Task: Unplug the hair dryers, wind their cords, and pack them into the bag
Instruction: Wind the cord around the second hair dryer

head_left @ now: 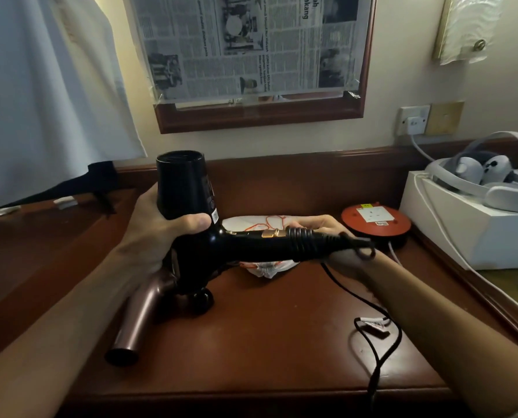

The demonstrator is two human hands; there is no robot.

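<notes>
A black hair dryer is held above the brown table, barrel pointing up and handle lying to the right. My left hand is wrapped around its barrel. My right hand holds the end of the handle, where the black cord is wound in a few turns. The loose cord trails down to the table at the right. A second, rose-brown hair dryer lies on the table under my left forearm. A white bag with orange strings lies behind the black dryer, partly hidden.
A round red extension reel with a socket sits at the back right. A white box with a headset on it stands at the right edge. A wall socket holds a white plug. White cloth hangs at left.
</notes>
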